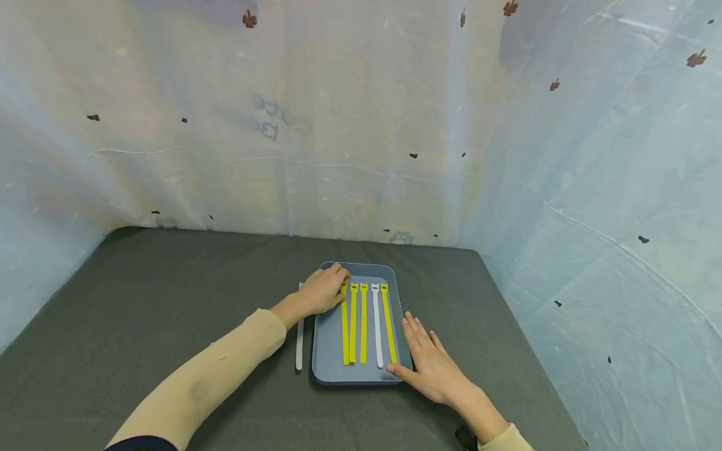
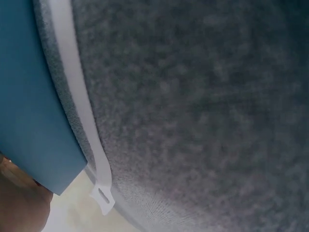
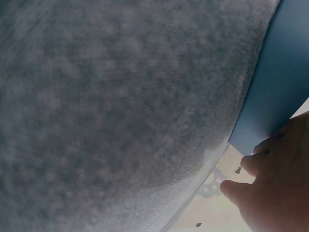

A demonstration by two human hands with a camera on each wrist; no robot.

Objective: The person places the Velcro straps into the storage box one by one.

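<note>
A grey-blue tray point(image 1: 369, 375) holds several yellow cable ties point(image 1: 363, 326) and one white cable tie point(image 1: 376, 332), laid lengthwise with their slotted heads at the far end. My left hand point(image 1: 320, 291) reaches over the tray's left rim. Its thumb and fingers pinch the head of the leftmost yellow tie point(image 1: 345, 338), partly hiding it. Along the right side, my right hand point(image 1: 431, 369) lies with fingers extended, its thumb over the near right rim. Another white cable tie point(image 1: 299, 344) lies on the cloth left of the tray, its head also showing in the left wrist view.
Dark grey cloth point(image 1: 225, 269) covers the table. Pale plastic sheeting point(image 1: 338, 113) with small leaf-like marks hangs behind it and along the right. A small black object point(image 1: 465, 437) shows beside the right wrist.
</note>
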